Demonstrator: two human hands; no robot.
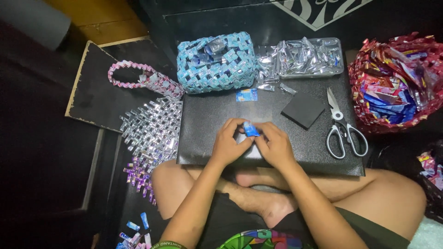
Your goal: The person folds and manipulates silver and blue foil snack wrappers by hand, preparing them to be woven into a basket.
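While both hands work at the near edge of the black board, we log the head view, the only one we have. Left hand [227, 146] and right hand [275, 146] meet fingertip to fingertip, pinched together on a small blue folded wrapper piece [251, 129], held just above the board [221, 115], which rests across the crossed legs and serves as the surface.

Risk 1: the piece is tiny and glossy, and only the fingertips grip it. We judge a slip likely if the pinch loosens mid-fold; the crease would spring open or the piece would drop toward the lap.

Risk 2: the board is balanced on the knees, not fixed. A leg shift could tilt it, and the scissors [344, 127], the black square pad [303, 109] and the loose blue wrapper [247, 95] lying on it could slide off.

Risk 3: the clear tray of silver wrappers [310, 57] sits at the far edge, with loose silver pieces spilling beside it; a reach across could scatter them.

Also noted: blue woven basket [217, 62] beyond the board, silver woven panel [152, 131] with pink handle [138, 78] to the left, red woven basket of wrappers [397, 80] to the right. Lighting is dim, so fine fold alignment may be hard to judge.
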